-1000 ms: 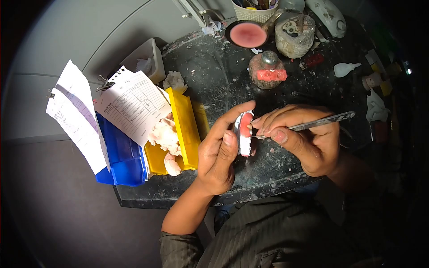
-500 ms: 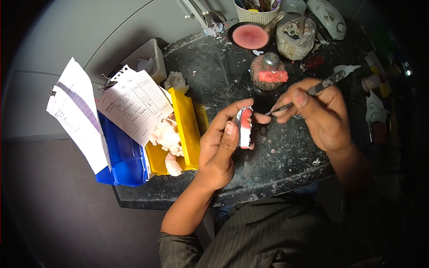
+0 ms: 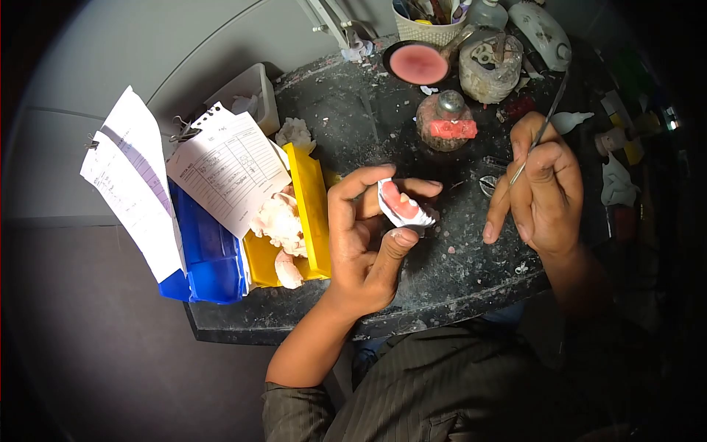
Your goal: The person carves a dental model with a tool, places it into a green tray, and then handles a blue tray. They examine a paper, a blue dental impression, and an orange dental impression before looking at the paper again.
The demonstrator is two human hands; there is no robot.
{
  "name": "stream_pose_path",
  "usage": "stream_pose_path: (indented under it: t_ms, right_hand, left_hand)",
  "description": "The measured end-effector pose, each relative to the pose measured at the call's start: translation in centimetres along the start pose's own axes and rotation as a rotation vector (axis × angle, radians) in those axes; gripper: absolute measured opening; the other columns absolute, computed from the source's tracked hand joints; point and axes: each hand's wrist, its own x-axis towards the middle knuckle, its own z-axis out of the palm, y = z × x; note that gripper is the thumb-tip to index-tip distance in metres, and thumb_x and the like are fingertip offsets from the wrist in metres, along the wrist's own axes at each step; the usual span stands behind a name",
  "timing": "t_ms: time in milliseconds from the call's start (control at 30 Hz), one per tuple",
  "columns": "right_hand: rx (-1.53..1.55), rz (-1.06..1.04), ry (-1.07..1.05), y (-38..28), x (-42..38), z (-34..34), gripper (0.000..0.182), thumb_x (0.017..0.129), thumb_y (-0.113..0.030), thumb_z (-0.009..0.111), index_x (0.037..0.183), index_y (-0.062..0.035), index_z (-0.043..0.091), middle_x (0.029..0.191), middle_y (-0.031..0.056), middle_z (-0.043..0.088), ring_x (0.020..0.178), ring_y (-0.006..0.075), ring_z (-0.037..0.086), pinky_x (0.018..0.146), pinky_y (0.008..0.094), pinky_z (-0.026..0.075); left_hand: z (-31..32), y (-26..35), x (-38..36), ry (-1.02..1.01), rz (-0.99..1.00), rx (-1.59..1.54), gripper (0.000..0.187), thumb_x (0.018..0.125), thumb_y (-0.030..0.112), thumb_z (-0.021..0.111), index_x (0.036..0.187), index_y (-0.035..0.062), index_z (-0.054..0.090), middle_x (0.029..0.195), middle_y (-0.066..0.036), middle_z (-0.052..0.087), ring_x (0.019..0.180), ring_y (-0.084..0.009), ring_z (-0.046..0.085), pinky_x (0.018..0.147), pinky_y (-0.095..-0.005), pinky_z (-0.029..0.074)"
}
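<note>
My left hand (image 3: 364,261) grips a small white dental cast (image 3: 403,214) between thumb and fingers. Pink wax (image 3: 395,197) covers part of the cast, and a tooth-like pale spot shows at its edge. In my right hand (image 3: 549,195) is a thin metal wax carver (image 3: 543,132), held pen-like and slanting upward, its lower tip among the fingers and apart from the cast. Beyond the hands stands a round burner-like jar (image 3: 434,136) with a metal cap (image 3: 451,102); a pink wax piece (image 3: 453,130) lies against it.
On the dark worktop (image 3: 346,110) are a pan of pink wax (image 3: 418,62), a cloudy tub (image 3: 491,74) and a basket of tools (image 3: 431,31). To the left, yellow (image 3: 317,221) and blue (image 3: 213,272) bins hold casts and clipped papers (image 3: 228,166).
The cast has been turned in my left hand so its pink inner side shows. My right hand has drawn back from it, and the carver now points more steeply upward.
</note>
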Motion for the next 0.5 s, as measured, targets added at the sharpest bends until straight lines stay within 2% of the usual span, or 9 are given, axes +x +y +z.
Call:
stream_pose_path:
  t_ms: [67, 100, 167, 200, 300, 367, 433, 467, 500]
  right_hand:
    - [0.078, 0.042, -0.051, 0.0, -0.1, -0.3, 0.032, 0.107, -0.031, 0.046, 0.1, 0.0008, 0.045, 0.07, 0.0161, 0.067, 0.06, 0.0223, 0.07, 0.057, 0.03, 0.06]
    - [0.078, 0.042, -0.05, 0.1, -0.1, 0.4, 0.032, 0.107, -0.031, 0.046, 0.1, 0.0008, 0.045, 0.07, 0.0161, 0.067, 0.06, 0.0223, 0.07, 0.057, 0.03, 0.06]
    - [-0.079, -0.006, 0.146, 0.3, -0.1, 2.4, 0.028, 0.105, -0.025, 0.052, 0.102, 0.0023, 0.047, 0.078, 0.0177, 0.07, 0.068, 0.0222, 0.073, 0.061, 0.0296, 0.061]
    - [-0.071, -0.013, 0.084, 0.2, -0.2, 2.1, 0.023, 0.103, -0.018, 0.056, 0.106, 0.0035, 0.049, 0.086, 0.0198, 0.072, 0.078, 0.0227, 0.074, 0.067, 0.029, 0.061]
    - [-0.202, -0.031, 0.087, -0.2, -0.3, 2.8, 0.022, 0.104, -0.017, 0.055, 0.11, 0.0032, 0.051, 0.088, 0.0211, 0.072, 0.081, 0.0238, 0.075, 0.071, 0.0288, 0.061]
    - [-0.16, 0.0, 0.077, -0.3, -0.4, 2.7, 0.02, 0.102, -0.014, 0.057, 0.11, 0.0048, 0.056, 0.09, 0.0205, 0.072, 0.088, 0.0241, 0.074, 0.076, 0.0289, 0.061]
    - [-0.243, -0.124, 0.004, 0.2, -0.2, 2.4, 0.015, 0.098, -0.008, 0.063, 0.106, 0.0052, 0.063, 0.093, 0.0196, 0.073, 0.093, 0.0241, 0.073, 0.08, 0.0321, 0.06]
    - [-0.346, -0.201, -0.036, 0.2, 0.1, 2.4, 0.014, 0.096, -0.01, 0.064, 0.097, 0.0036, 0.065, 0.097, 0.0211, 0.071, 0.093, 0.0282, 0.072, 0.084, 0.0394, 0.06]
    - [-0.345, -0.199, -0.038, 0.3, 0.1, 2.3, 0.014, 0.096, -0.01, 0.064, 0.097, 0.0036, 0.065, 0.097, 0.0211, 0.071, 0.093, 0.0282, 0.072, 0.084, 0.0394, 0.06]
  left_hand:
    - [-0.1, 0.0, 0.0, -0.002, 0.003, 0.02, 0.055, 0.097, 0.01, 0.065, 0.138, -0.0001, 0.03, 0.121, -0.023, 0.063, 0.105, -0.0222, 0.063, 0.095, -0.0352, 0.048]
    - [-0.1, 0.0, 0.0, -0.007, 0.014, 0.029, 0.055, 0.097, 0.01, 0.065, 0.138, 0.0, 0.03, 0.119, -0.023, 0.063, 0.104, -0.0217, 0.063, 0.094, -0.0352, 0.049]
    - [-0.1, 0.0, 0.0, -0.013, 0.024, 0.037, 0.055, 0.096, 0.01, 0.065, 0.137, 0.0001, 0.03, 0.118, -0.022, 0.064, 0.104, -0.0213, 0.063, 0.094, -0.0351, 0.049]
    - [-0.1, 0.0, -0.1, -0.016, 0.006, 0.005, 0.055, 0.097, 0.01, 0.064, 0.138, -0.0001, 0.03, 0.117, -0.021, 0.064, 0.104, -0.0204, 0.063, 0.094, -0.0346, 0.048]
    - [0.0, 0.4, -0.3, 0.0, -0.058, -0.03, 0.053, 0.1, 0.013, 0.06, 0.141, -0.0009, 0.031, 0.113, -0.016, 0.064, 0.1, -0.0172, 0.062, 0.092, -0.0321, 0.048]
    - [-0.1, 0.7, -0.3, 0.018, -0.105, -0.033, 0.051, 0.102, 0.016, 0.057, 0.143, -0.0016, 0.033, 0.11, -0.013, 0.063, 0.097, -0.0149, 0.061, 0.09, -0.0301, 0.048]
    - [-0.4, 1.2, 0.0, 0.011, -0.27, -0.094, 0.05, 0.106, 0.026, 0.05, 0.145, -0.0025, 0.039, 0.104, -0.006, 0.061, 0.092, -0.0114, 0.056, 0.085, -0.0261, 0.046]
    - [-0.1, 1.7, 0.1, 0.021, -0.306, -0.041, 0.05, 0.107, 0.033, 0.044, 0.143, -0.003, 0.046, 0.1, -0.004, 0.057, 0.089, -0.0094, 0.051, 0.082, -0.0239, 0.044]
    - [-0.8, 1.7, -0.1, -0.028, -0.35, -0.075, 0.048, 0.108, 0.031, 0.041, 0.138, -0.0045, 0.051, 0.106, -0.007, 0.061, 0.096, -0.011, 0.054, 0.086, -0.0246, 0.044]
